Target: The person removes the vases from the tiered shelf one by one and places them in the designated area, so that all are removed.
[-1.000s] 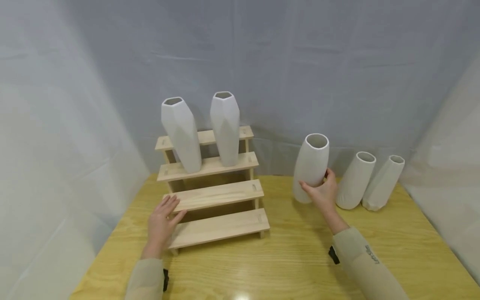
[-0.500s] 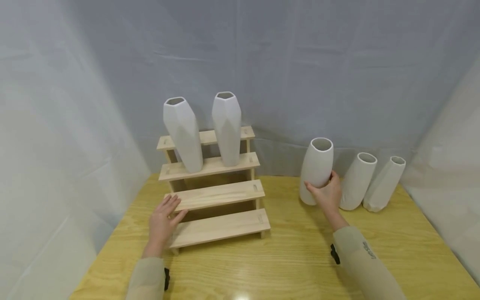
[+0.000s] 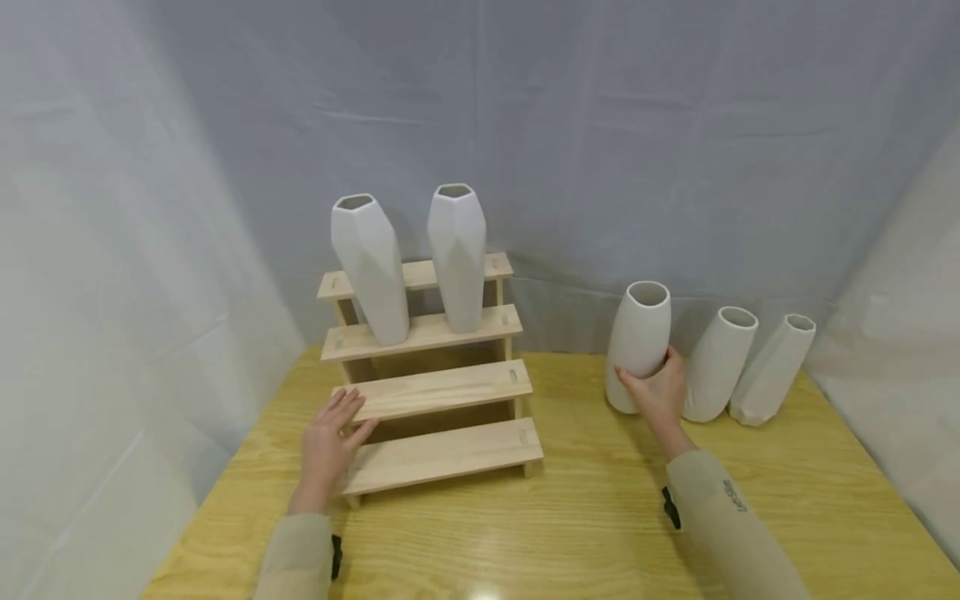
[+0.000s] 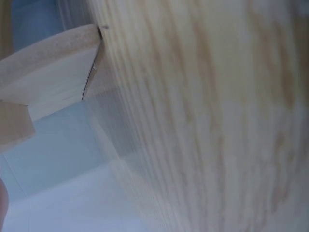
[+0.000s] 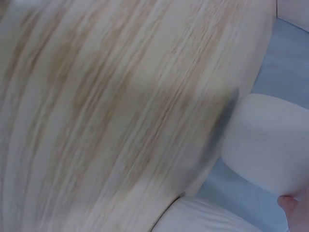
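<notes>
My right hand [image 3: 657, 395] grips the lower part of a smooth white round-mouthed vase [image 3: 637, 337], thumb in front and fingers round its right side. The vase stands upright; its base shows close to the wooden surface in the right wrist view, with the thumb [image 5: 288, 205] at the edge. On the left, my left hand [image 3: 328, 437] rests its fingers on the left end of a lower step of a stepped wooden rack [image 3: 442, 387], thumb spread toward the step's front edge. Two faceted white vases, one left [image 3: 372, 271] and one right [image 3: 459, 258], stand on the rack's second-highest step.
Right of the held vase are a textured white vase [image 3: 716, 367] and a narrower faceted one [image 3: 771, 371], side by side on the wooden table [image 3: 570, 525]. Grey-white cloth [image 3: 570, 150] hangs behind and at both sides.
My right hand has moved the round-mouthed vase a little to the right and nearer, toward the two vases there. The left hand keeps its place on the rack.
</notes>
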Tool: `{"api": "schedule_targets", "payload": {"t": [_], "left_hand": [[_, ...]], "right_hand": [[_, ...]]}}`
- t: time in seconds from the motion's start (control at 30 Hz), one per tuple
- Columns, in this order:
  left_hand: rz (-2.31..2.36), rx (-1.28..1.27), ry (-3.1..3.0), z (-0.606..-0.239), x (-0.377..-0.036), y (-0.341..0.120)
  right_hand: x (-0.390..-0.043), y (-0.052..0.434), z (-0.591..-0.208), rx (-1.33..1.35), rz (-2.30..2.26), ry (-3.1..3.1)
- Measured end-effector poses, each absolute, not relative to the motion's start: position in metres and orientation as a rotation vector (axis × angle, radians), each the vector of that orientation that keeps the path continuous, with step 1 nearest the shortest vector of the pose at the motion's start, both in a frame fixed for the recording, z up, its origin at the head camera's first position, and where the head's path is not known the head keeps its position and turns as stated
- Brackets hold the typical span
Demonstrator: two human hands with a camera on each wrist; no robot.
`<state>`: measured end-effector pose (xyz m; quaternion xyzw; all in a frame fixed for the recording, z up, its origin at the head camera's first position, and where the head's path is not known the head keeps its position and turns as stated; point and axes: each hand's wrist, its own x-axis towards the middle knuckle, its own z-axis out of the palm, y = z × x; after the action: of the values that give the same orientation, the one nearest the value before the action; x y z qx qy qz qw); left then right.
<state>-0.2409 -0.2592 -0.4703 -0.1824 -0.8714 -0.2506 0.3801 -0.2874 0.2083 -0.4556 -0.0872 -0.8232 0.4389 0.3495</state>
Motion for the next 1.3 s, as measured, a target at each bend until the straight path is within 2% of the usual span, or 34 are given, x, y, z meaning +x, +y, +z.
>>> {"api": "schedule_targets", "payload": {"t": [0.83, 1.3], "left_hand": [[-0.65, -0.481, -2.219, -0.466, -0.246, -0.252], [-0.691, -0.434, -2.246, -0.466, -0.238, -0.255]], "right_hand": [[-0.294, 0.22, -0.459, -0.281, 1.192, -2.112], [-0.292, 0.213, -0.46, -0.272, 1.257, -2.163]]}}
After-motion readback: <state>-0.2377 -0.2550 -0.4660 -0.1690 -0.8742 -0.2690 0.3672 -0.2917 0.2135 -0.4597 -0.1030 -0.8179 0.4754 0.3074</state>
